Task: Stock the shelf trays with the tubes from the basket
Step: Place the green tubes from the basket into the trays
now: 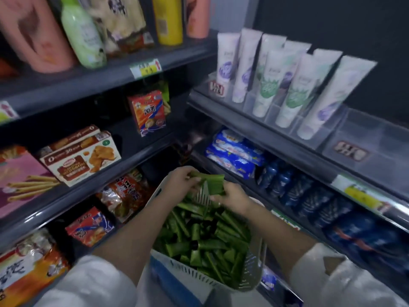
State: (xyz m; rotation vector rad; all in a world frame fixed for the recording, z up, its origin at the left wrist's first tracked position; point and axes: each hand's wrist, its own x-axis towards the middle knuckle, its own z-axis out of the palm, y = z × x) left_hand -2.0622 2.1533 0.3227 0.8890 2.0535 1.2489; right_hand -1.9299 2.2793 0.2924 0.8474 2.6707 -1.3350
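Dim, flat light in my view. Sharpest around basket [194,276], centre. Above-left of basket, bottles [81,34] smeared by blur. Right of basket, dark packs [332,207] sink into shadow. Above-right, clear trays [365,138] carry faint sheen. Shelf edges [88,83] bow far from basket: wide-angle distortion.

dark grey shelves [93,83] are running along the left, carrying bottles [84,38] and snack boxes [84,156], while a second shelf unit [254,127] is meeting them at the far corner, standing against a dark wall [332,16] in dim light.
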